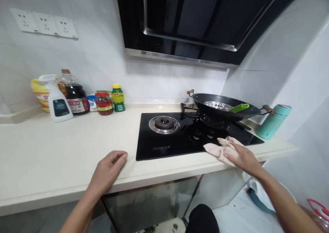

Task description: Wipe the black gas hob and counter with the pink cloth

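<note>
My right hand (243, 157) presses a pale pinkish cloth (216, 150) against the front edge of the black gas stove (177, 147), its fingers gripping the bunched fabric. Resting on the cream countertop (61, 150), left of the stove, is my left hand (109, 167); its fingers are curled in and nothing shows in them. A black wok (218, 113) with wooden handles sits on the right burner. Inside the wok are a shiny perforated metal piece (218, 105) and a green-handled utensil (239, 107). The left burner (164, 124) is bare.
A teal flask (274, 123) stands right of the wok. Along the wall at left are a white spray bottle (58, 102), a dark sauce bottle (75, 95), a red-lidded jar (104, 104) and a green-yellow bottle (118, 98). A range hood (185, 27) overhangs the stove.
</note>
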Demonstrator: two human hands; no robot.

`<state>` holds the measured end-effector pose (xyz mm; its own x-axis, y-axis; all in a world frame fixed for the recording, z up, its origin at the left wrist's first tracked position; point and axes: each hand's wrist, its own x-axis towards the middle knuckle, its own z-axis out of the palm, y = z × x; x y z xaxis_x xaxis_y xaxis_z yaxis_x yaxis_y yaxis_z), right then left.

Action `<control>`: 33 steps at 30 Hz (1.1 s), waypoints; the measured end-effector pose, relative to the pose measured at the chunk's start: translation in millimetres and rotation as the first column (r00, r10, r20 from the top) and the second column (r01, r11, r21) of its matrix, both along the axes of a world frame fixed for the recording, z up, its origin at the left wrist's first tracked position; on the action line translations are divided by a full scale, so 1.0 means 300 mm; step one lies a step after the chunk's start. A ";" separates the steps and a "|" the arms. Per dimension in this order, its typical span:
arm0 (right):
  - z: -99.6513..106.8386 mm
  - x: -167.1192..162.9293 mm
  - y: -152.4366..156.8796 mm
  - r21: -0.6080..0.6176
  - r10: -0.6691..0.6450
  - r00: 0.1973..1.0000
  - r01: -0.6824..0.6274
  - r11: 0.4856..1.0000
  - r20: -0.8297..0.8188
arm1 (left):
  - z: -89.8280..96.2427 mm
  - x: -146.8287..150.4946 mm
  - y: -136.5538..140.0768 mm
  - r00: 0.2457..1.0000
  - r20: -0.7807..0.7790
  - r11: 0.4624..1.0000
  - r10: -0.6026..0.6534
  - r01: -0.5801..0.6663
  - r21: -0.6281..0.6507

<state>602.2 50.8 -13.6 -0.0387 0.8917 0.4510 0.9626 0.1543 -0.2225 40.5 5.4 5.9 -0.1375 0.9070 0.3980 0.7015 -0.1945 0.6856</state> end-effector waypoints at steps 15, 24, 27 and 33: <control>-0.102 0.008 -0.062 0.069 0.157 0.902 -0.201 0.977 0.403 | -0.001 0.020 0.008 0.996 -0.076 0.998 -0.052 0.050 -0.029; -0.124 -0.616 -0.086 0.114 0.398 0.806 -0.489 0.865 0.437 | -0.009 0.025 0.000 0.990 -0.060 0.992 -0.124 0.124 -0.002; -0.110 -0.852 -0.102 0.098 0.488 0.761 -0.576 0.812 0.427 | -0.009 0.023 -0.005 0.990 -0.016 0.989 -0.144 0.144 0.034; -0.087 -1.240 -0.156 0.071 0.622 0.698 -0.684 0.726 0.355 | -0.054 0.078 -0.106 0.995 -0.027 0.914 -0.098 0.100 0.392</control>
<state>230.2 4.0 -39.7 -0.7330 0.4914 0.4703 0.6136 0.7761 0.1455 64.0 -26.5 -10.4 -0.0511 0.6863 0.7256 0.6690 -0.5159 0.5351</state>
